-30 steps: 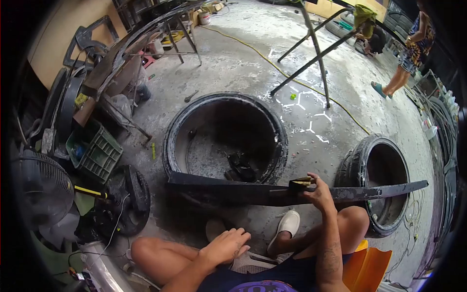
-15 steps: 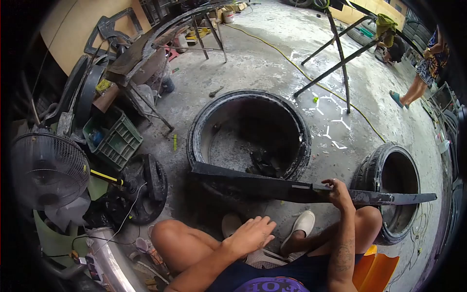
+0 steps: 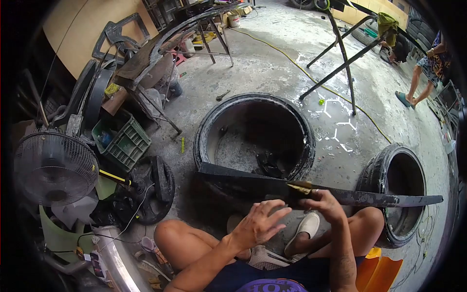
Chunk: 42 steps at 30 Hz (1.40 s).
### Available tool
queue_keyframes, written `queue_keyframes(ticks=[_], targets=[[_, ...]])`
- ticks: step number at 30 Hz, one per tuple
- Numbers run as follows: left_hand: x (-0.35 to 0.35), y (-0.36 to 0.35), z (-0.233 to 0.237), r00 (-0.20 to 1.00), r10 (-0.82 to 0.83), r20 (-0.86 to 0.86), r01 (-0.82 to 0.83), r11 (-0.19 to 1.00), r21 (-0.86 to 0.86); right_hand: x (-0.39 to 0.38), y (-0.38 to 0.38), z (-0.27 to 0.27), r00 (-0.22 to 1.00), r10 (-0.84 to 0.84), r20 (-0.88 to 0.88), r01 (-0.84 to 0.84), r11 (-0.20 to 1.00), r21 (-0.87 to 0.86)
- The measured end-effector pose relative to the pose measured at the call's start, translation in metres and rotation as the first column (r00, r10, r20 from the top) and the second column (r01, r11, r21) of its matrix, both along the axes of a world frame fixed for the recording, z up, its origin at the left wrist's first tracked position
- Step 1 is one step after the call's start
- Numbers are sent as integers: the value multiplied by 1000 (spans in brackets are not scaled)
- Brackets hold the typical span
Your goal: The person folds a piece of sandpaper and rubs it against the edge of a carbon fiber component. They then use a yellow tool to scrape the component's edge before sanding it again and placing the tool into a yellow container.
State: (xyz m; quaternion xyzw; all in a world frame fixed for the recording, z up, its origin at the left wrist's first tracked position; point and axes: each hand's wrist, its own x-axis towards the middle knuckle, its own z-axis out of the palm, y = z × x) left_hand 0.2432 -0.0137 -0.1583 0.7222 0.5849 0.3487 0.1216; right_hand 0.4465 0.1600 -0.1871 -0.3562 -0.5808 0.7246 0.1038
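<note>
A long black panel, like a strip of car trim, lies across the front of the large tire and reaches over the smaller tire at the right. My right hand is closed at the panel's middle, pinching a small dark sheet with a yellowish side that looks like sandpaper. Nothing is in my left hand, which hovers before the panel with fingers spread. Dark scraps lie inside the large tire.
At the left stand a fan, a green crate and a cluttered workbench. A metal stand is ahead on the right, with a yellow hose along the floor. Another person stands far right; an orange panel is beside me.
My left hand has risen toward the panel and spread its fingers. My right hand has shifted slightly left and down, and the small sheet has lifted, showing its yellowish side. The view has shifted slightly.
</note>
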Motion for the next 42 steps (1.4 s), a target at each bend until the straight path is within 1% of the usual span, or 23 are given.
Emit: queue_keyframes(ticks=[2, 4, 5, 6, 8, 9, 10, 12, 13, 14, 16, 17, 18, 19, 20, 21, 22, 24, 28, 32, 34, 38, 42], targets=[[0, -1, -3, 998, -5, -70, 6, 1000, 16, -9, -11, -4, 995, 90, -50, -96, 988, -123], [0, -1, -5, 984, -22, -174, 10, 997, -70, -16, -21, -12, 992, 93, -89, -115, 952, -282], [0, -1, -8, 978, -24, -209, 0, 993, -116, -18, -24, -20, 987, 137, -89, -157, 946, -282], [0, 0, -11, 979, -27, -202, 4, 994, -111, -22, -25, -26, 977, 143, -155, -190, 914, -358], [-2, -1, -16, 984, -10, -176, -23, 982, -186, -25, -26, -24, 988, 92, -123, -136, 899, -416], [-3, 0, -21, 991, -2, -137, -18, 989, -147, -26, -26, -23, 985, 130, -115, -161, 929, -334], [-4, -1, -25, 991, -8, -137, -13, 989, -149, -25, -25, -26, 986, 125, -115, -157, 929, -336], [-5, -2, -30, 998, 54, 42, -47, 988, -145, -23, -23, -37, 978, 85, -191, -153, 913, -378], [-5, -3, -24, 991, 100, 86, -90, 990, -111, -21, -19, -18, 960, 139, -242, -226, 897, -380], [-4, -5, -19, 991, 103, 84, -93, 989, -116, -20, -17, -1, 959, 141, -244, -229, 894, -384], [-4, -8, -13, 879, 332, 343, -205, 911, -359, -23, -17, 20, 989, 120, 85, -116, 992, -58], [-9, -10, -18, 874, 335, 352, -221, 919, -326, -26, -20, 19, 993, 35, 113, -44, 996, 76], [-12, -14, -20, 874, 338, 349, -222, 917, -331, -29, -24, 15, 993, 37, 111, -45, 996, 71], [-12, -18, -22, 700, 406, 588, -141, 885, -444, -33, -29, 8, 999, -12, -40, 21, 971, 240], [-12, -21, -25, 454, 474, 754, -26, 853, -521, -37, -33, 6, 980, -36, -195, 111, 913, 392], [-14, -23, -27, 438, 465, 769, -9, 858, -513, -43, -37, 8, 979, 1, -205, 88, 901, 426], [-18, -25, -28, 439, 462, 770, -3, 858, -513, -48, -39, 8, 977, 81, -196, 38, 841, 539], [-25, -27, -27, 360, 509, 782, 110, 809, -577, -56, -45, -3, 959, 136, -247, 12, 856, 517], [-29, -19, -29, 339, 492, 802, 111, 825, -553, -64, -50, -4, 974, 28, -225, 44, 950, 309], [-25, -12, -25, 268, 497, 825, 138, 828, -544, -61, -43, -1, 977, 57, -205, 22, 932, 362], [-24, -11, -29, 188, 456, 870, 147, 863, -484, -60, -42, -4, 976, 52, -213, 21, 944, 330], [-27, -13, -38, 251, 467, 848, 155, 845, -512, -58, -39, -10, 975, 68, -210, 0, 951, 310], [-27, -12, -36, 173, 497, 850, 190, 830, -524, -58, -37, -9, 975, 81, -205, -19, 958, 287]])
